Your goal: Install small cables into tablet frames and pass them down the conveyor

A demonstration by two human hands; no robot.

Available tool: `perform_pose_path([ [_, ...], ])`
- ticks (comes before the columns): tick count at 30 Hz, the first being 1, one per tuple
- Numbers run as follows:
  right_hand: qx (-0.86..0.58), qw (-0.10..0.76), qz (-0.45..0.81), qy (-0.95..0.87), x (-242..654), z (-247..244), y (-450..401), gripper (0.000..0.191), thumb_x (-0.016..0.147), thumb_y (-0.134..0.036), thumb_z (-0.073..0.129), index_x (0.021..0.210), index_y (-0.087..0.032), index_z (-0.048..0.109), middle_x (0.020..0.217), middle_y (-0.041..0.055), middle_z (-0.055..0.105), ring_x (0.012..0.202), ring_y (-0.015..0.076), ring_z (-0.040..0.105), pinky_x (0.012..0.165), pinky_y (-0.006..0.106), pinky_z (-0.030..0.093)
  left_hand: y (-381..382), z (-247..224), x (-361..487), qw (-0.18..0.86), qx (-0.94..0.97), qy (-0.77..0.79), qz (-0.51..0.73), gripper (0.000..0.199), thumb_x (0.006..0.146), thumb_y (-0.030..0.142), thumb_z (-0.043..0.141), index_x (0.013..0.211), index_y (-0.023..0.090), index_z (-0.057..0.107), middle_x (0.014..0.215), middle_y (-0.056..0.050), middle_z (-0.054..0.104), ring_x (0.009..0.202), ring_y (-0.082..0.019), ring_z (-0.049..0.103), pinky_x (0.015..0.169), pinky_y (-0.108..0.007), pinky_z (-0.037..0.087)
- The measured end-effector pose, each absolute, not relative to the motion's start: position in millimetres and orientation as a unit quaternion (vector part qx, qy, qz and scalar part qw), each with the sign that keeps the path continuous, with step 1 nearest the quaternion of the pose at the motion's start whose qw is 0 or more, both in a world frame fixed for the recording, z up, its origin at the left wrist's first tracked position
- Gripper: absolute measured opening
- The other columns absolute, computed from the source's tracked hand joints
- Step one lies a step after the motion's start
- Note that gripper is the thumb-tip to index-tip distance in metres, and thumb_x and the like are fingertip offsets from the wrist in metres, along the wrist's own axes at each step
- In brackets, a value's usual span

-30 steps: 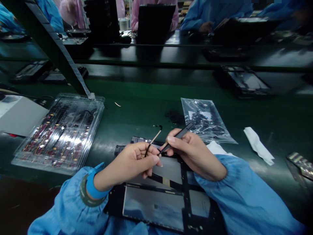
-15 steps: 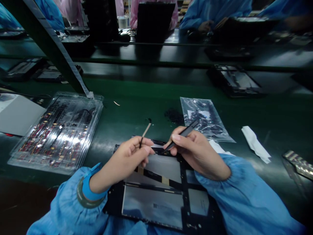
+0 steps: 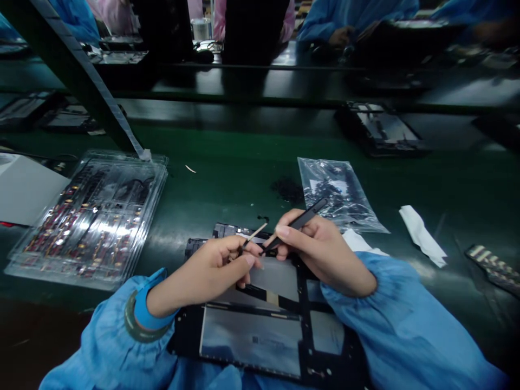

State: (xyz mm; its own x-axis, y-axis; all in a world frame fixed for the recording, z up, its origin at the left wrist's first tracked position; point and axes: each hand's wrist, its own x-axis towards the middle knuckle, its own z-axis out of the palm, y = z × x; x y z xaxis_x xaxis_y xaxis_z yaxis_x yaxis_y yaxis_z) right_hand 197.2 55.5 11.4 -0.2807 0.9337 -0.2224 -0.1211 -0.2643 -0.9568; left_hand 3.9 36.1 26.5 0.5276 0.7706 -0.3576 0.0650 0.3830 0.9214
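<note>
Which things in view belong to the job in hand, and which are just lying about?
In the job:
- thin strip, in the left hand
- dark tweezers, in the right hand
- opened device, under both hands

Apparently just lying about:
- folded white tissue
- pale sliver
- clear trays and plastic bag, possibly supplies

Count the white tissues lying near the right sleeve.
2 visible: one tissue lies to the right of the clear plastic bag; a second tissue is beside the right hand, partly hidden by the sleeve. More may be hidden there.
</note>
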Motion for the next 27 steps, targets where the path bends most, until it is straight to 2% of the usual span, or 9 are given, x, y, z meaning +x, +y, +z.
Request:
perform_pose_path([
  [10, -0.444, 0.393, 0.676, -0.438, 197, 12, 57, 0.03, 0.069, -0.041, 0.077, 0.073, -0.018, 0.058, 0.059, 0.0007, 0.066, 0.048, 0.0101, 0.058, 0.048, 0.021, 0.048, 34, 23, 5, 0.719, 0.502, 0.407, 0.255, 0.013, 0.084, 0.028, 0.055, 0.085, 0.015, 0.056, 0.077, -0.001, 0.059, 0.059, -0.007, 0.053, 0.058, -0.022, 0.046],
  [16, -0.439, 0.386, 0.679, -0.444, 197, 10, 57, 0.03, 0.069, -0.041, 0.076, 0.074, -0.018, 0.058, 0.061, 0.0013, 0.067, 0.047, 0.0098, 0.057, 0.048, 0.021, 0.049, 34, 19, 5, 0.705, 0.521, 0.413, 0.246, 0.017, 0.085, 0.03, 0.055, 0.078, 0.015, 0.057, 0.063, 0.002, 0.054, 0.057, -0.008, 0.052, 0.057, -0.022, 0.044],
  [22, -0.445, 0.392, 0.673, -0.443, 198, 15, 56, 0.031, 0.069, -0.042, 0.077, 0.073, -0.018, 0.057, 0.058, 0.0006, 0.066, 0.047, 0.0101, 0.058, 0.048, 0.02, 0.049, 34, 21, 2, 0.695, 0.505, 0.432, 0.277, 0.016, 0.085, 0.03, 0.054, 0.088, 0.015, 0.057, 0.078, -0.002, 0.059, 0.061, -0.009, 0.054, 0.057, -0.022, 0.045],
  [27, -0.5, 0.398, 0.601, -0.481, 197, 17, 55, 0.034, 0.067, -0.046, 0.076, 0.073, -0.019, 0.056, 0.059, 0.001, 0.066, 0.046, 0.0125, 0.06, 0.046, 0.023, 0.05, 33, 15, -6, 0.614, 0.488, 0.485, 0.386, 0.026, 0.091, 0.036, 0.046, 0.102, 0.016, 0.06, 0.079, -0.003, 0.061, 0.073, -0.013, 0.057, 0.069, -0.026, 0.046],
])
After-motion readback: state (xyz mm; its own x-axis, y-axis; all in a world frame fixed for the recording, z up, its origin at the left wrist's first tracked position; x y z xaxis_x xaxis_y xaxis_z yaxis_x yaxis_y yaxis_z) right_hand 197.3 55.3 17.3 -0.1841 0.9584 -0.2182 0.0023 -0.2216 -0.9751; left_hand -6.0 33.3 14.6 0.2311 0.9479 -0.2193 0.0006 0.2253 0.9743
